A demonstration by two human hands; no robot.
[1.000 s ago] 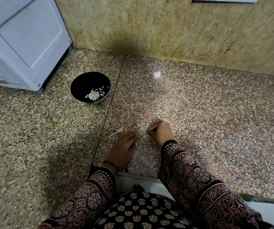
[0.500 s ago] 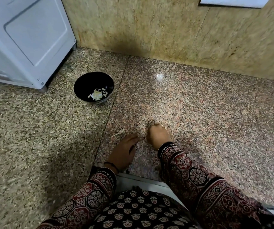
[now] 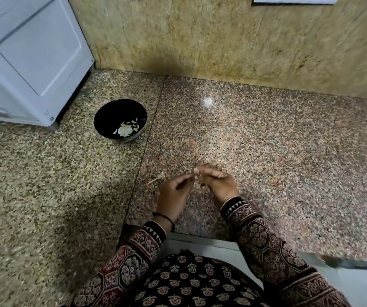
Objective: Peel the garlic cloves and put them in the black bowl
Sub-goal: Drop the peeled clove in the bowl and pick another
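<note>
Pale garlic clove [image 3: 196, 171] sits pinched in our right hand [image 3: 219, 183]. Our left hand [image 3: 173, 194] curls beside it; whether it grips, we cannot tell.

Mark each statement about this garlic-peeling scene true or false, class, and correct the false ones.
1. The black bowl stands on the floor. True.
2. The bowl is empty. False: pale garlic pieces lie in it.
3. The right hand pinches a garlic clove. True.
4. The bowl sits to the right of both hands. False: it is ahead and left of the left hand, near the white appliance.
</note>
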